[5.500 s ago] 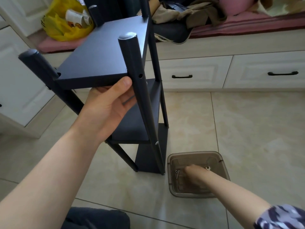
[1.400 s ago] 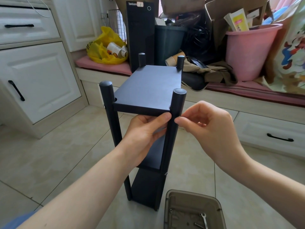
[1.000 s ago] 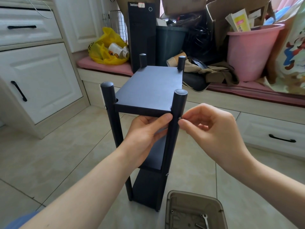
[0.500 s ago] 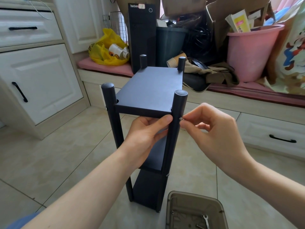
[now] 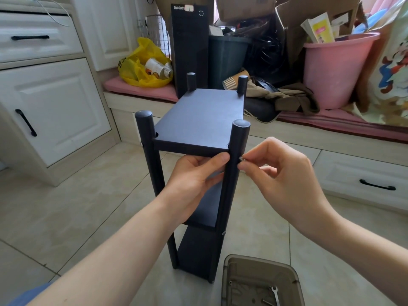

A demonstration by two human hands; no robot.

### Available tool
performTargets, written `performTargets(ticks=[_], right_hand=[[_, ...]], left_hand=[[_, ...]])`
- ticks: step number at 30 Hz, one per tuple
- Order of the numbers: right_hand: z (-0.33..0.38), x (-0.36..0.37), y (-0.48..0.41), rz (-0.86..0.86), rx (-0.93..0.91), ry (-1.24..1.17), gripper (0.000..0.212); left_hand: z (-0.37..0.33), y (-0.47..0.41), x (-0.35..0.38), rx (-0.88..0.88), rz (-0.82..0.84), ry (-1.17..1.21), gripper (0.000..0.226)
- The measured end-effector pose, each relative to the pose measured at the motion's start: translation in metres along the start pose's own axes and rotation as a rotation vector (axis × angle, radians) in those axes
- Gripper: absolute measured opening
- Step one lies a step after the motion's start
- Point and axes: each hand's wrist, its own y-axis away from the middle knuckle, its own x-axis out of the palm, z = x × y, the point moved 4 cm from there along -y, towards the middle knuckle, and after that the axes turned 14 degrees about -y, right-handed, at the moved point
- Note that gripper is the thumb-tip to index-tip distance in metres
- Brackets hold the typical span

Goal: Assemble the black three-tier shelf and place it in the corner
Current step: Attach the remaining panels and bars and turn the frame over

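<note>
Fastening step: by my judgement, I am starting a screw (image 5: 241, 159) into the near right post (image 5: 239, 138).
Right hand (image 5: 284, 180): my fingertips pinch the screw.
Left hand (image 5: 194, 180): grips the top board (image 5: 198, 115) beside that post.
Shelf (image 5: 198, 217): upright on the floor (image 5: 66, 206), not yet cornered.
Next: keep the screw straight, turn it home.

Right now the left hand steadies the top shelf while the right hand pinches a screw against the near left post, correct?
Not quite. The head view shows the right hand pinching the screw against the near right post, not the left one. The left hand does steady the top shelf.
</note>
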Motion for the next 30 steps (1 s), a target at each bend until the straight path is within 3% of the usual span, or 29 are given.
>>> performTargets(ticks=[12, 19, 30], right_hand=[[0.0057, -0.0022, -0.0009, -0.015, -0.045, 0.153, 0.007], [0.0034, -0.0019, -0.0025, 0.015, -0.029, 0.15, 0.015], [0.0012, -0.0042, -0.0069, -0.029, 0.023, 0.105, 0.01]], left_hand=[[-0.0006, 0.0002, 0.0003, -0.005, 0.031, -0.005, 0.027], [-0.0005, 0.0008, 0.0001, -0.011, 0.024, -0.022, 0.03], [-0.0021, 0.0019, 0.0017, -0.007, 0.023, -0.014, 0.028]])
